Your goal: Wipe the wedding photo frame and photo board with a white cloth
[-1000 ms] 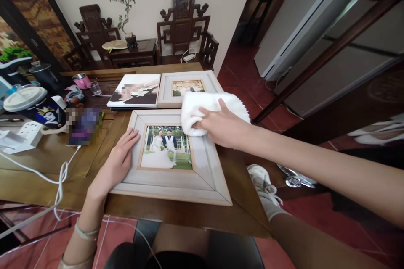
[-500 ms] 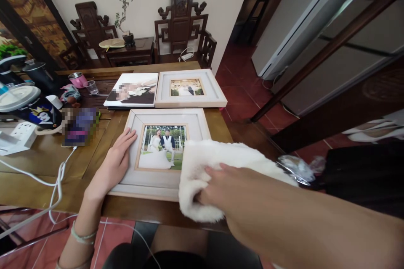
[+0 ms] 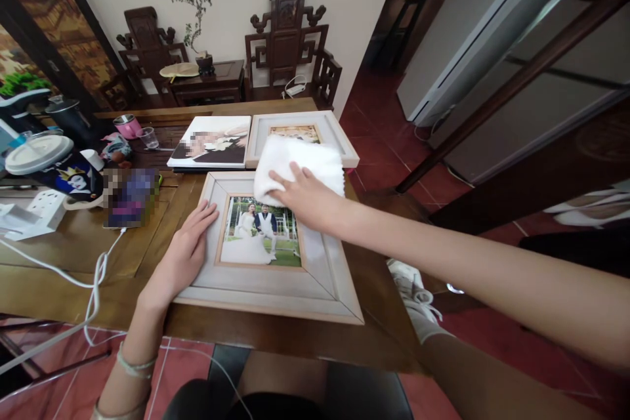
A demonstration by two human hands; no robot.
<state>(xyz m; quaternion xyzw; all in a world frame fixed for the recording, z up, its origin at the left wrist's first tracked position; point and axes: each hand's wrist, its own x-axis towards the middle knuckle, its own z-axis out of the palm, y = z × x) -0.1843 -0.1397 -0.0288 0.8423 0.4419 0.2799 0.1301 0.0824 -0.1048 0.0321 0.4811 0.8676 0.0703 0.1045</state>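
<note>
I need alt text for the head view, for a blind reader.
A right hand holds a white cloth over the far edge of a framed photo on a wooden table; the left hand rests on the framed photo's left edge.

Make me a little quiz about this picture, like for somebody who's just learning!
1. Which hand is on the white cloth?
2. True or false: the left hand is lifting the clear cup.
3. What colour is the mug? a) green b) pink c) yellow

Key:
1. The right hand.
2. False; it rests on the left side of the nearer picture frame.
3. b
</note>
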